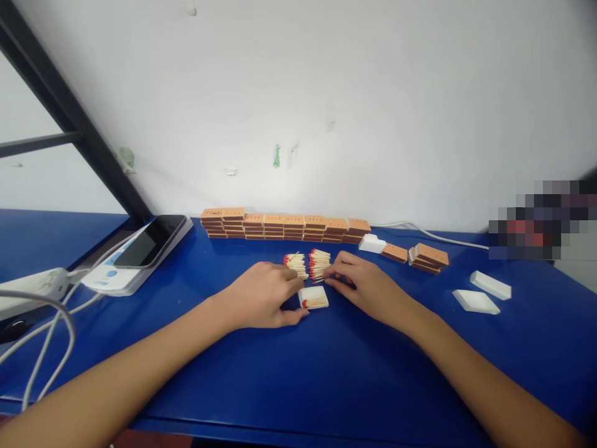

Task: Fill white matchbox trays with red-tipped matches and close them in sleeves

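Note:
A small white matchbox tray (321,291) lies on the blue table with a few red-headed matches (316,303) inside. My left hand (268,295) grips its left side, thumb at the near corner and fingers at the far one. Behind the tray are two piles of loose matches, a left pile (295,264) partly covered by my left fingers and a right pile (319,262). At the near right edge of the right pile, my right hand (364,286) has thumb and forefinger closed around the end of a match.
Stacked orange matchboxes (284,228) line the wall. To their right are a white tray (372,243), a single matchbox (394,252) and a small stack (429,256). Two white trays (476,302) lie far right. A phone (150,241), power strip (40,289) and cables occupy the left.

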Demonstrator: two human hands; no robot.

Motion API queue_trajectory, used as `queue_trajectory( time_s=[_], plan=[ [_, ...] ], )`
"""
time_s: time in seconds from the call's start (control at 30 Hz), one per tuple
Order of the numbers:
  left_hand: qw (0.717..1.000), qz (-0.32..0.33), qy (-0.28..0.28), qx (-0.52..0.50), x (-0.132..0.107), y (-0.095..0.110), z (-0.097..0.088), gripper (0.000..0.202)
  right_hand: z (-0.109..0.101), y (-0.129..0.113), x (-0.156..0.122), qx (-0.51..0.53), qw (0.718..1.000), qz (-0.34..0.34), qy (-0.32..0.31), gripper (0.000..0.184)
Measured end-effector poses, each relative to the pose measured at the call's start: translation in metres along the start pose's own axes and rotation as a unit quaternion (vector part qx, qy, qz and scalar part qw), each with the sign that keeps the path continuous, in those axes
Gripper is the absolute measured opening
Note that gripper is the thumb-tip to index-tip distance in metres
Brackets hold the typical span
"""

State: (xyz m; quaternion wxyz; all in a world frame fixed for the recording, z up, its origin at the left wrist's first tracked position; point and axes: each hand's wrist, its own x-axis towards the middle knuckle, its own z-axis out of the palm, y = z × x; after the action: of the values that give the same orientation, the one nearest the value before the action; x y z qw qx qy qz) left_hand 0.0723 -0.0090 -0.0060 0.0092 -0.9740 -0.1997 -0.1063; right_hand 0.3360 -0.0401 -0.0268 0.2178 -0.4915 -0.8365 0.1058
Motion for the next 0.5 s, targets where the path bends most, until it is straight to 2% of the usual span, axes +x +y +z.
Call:
queue_trajectory(
  time_s=[0.27, 0.4, 0.5],
  plan=[
    [1.0, 0.001, -0.003, 0.006, 0.0, 0.001, -0.001, 0.034, 0.001, 0.001, -0.001, -0.028, 0.999, -0.006, -0.021, 0.013],
    [1.0, -0.004, -0.009, 0.007, 0.0, 0.001, -0.001, 0.034, -0.006, -0.014, -0.004, -0.011, 1.0, -0.004, -0.004, 0.014],
    [1.0, -0.004, -0.007, 0.003, 0.0, 0.0, -0.001, 0.034, -0.007, -0.027, -0.006, 0.011, 0.999, -0.027, -0.014, 0.013]
  ],
)
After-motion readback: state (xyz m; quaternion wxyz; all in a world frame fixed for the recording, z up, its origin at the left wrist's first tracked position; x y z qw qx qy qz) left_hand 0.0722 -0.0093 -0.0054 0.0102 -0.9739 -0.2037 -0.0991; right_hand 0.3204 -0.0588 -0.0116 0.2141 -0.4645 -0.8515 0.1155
